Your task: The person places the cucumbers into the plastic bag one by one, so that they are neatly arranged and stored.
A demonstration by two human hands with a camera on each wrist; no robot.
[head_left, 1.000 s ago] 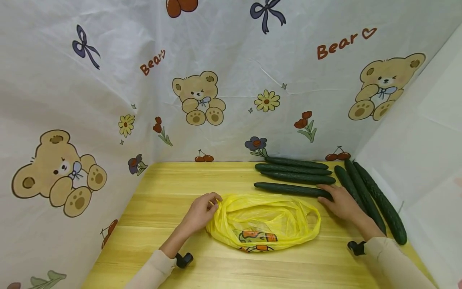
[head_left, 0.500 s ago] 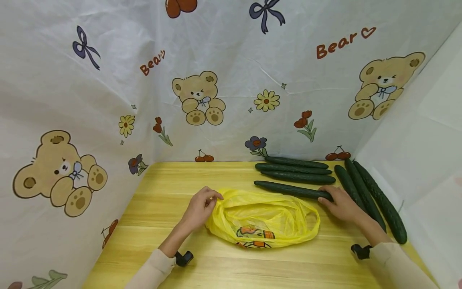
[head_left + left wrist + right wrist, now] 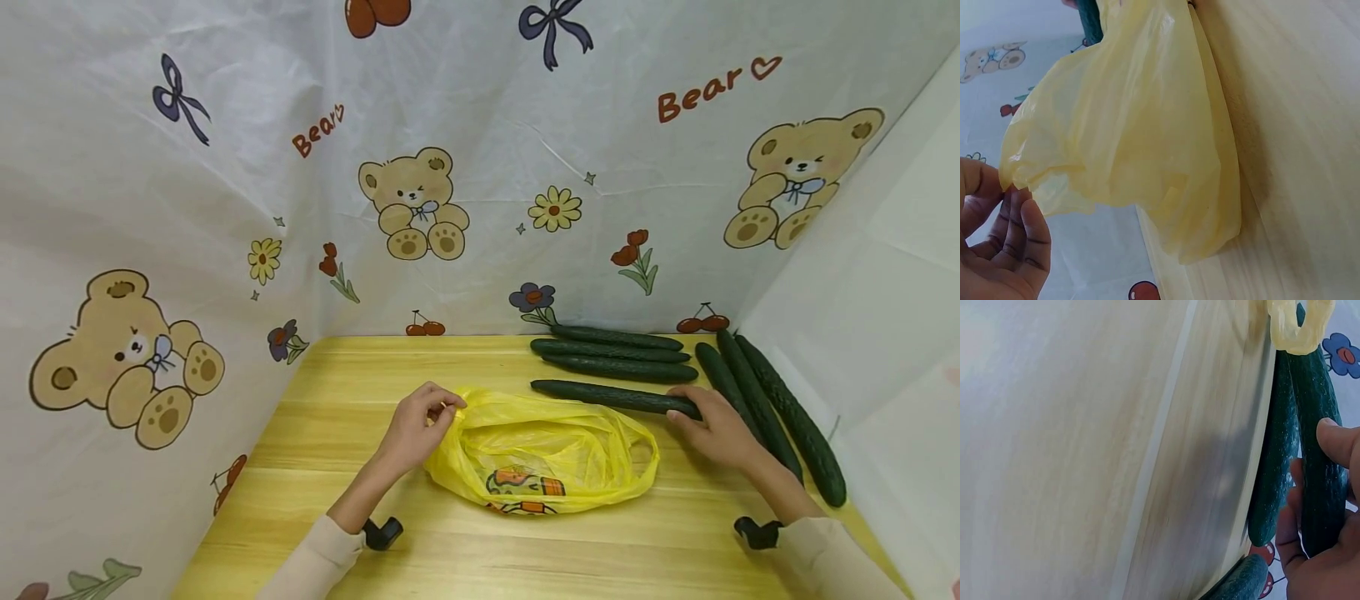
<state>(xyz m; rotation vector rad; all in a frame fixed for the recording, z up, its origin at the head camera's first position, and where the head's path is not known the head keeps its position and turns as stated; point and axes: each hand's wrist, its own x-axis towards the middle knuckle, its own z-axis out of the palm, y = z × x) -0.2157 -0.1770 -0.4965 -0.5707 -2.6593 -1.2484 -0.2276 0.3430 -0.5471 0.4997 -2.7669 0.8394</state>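
Note:
A yellow plastic bag [image 3: 540, 458] with an orange cartoon print lies on the table, its mouth spread upward. My left hand [image 3: 420, 425] pinches the bag's left edge between thumb and fingertips; the left wrist view shows the film [image 3: 1141, 125] drawn up from those fingers. Behind the bag, my right hand [image 3: 716, 427] grips a long dark green cucumber [image 3: 600, 393] by its right end. In the right wrist view the thumb and fingers wrap around this cucumber [image 3: 1319, 394], whose far part passes behind the bag's handle loop.
Several cucumbers [image 3: 618, 367] lie side by side along the back edge. More cucumbers [image 3: 761, 400] stand in a slanting row by the white right wall [image 3: 885, 333]. A bear-print sheet [image 3: 480, 292] closes off the back and left of the wooden table [image 3: 360, 367].
My left hand has lifted the bag's left edge slightly up and back. The right hand has closed around the cucumber and shifted it a little to the right.

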